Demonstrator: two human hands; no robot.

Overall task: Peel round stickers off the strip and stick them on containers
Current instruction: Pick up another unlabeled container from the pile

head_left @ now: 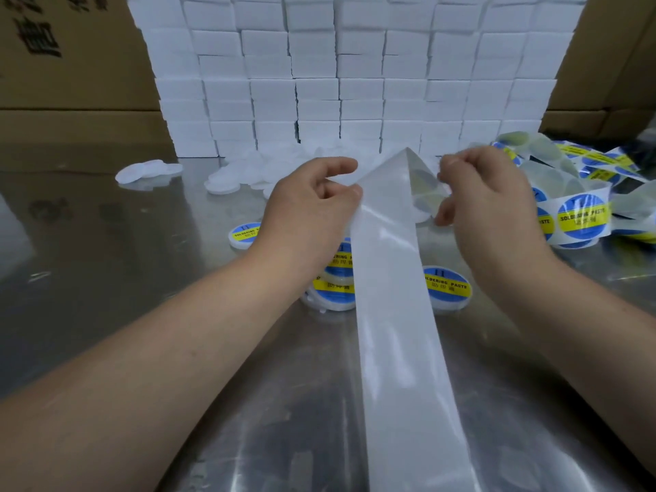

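A long white backing strip [394, 307] runs from the bottom edge up the middle of the view and folds over at a peak between my hands. My left hand [312, 204] pinches the strip's left edge near the fold. My right hand [486, 193] holds the strip's far side with curled fingers; a round sticker [424, 188] shows faintly behind the fold. The strip continues right with blue and yellow round stickers [580, 216]. Labelled white round containers [447, 287] lie on the metal table under my hands, another [243, 234] further left.
Plain white round containers [227, 181] lie scattered at the back, more [147, 172] to the left. A wall of stacked white boxes [355, 76] stands behind them. Cardboard cartons [71, 65] flank both sides. The steel table [124, 261] is reflective.
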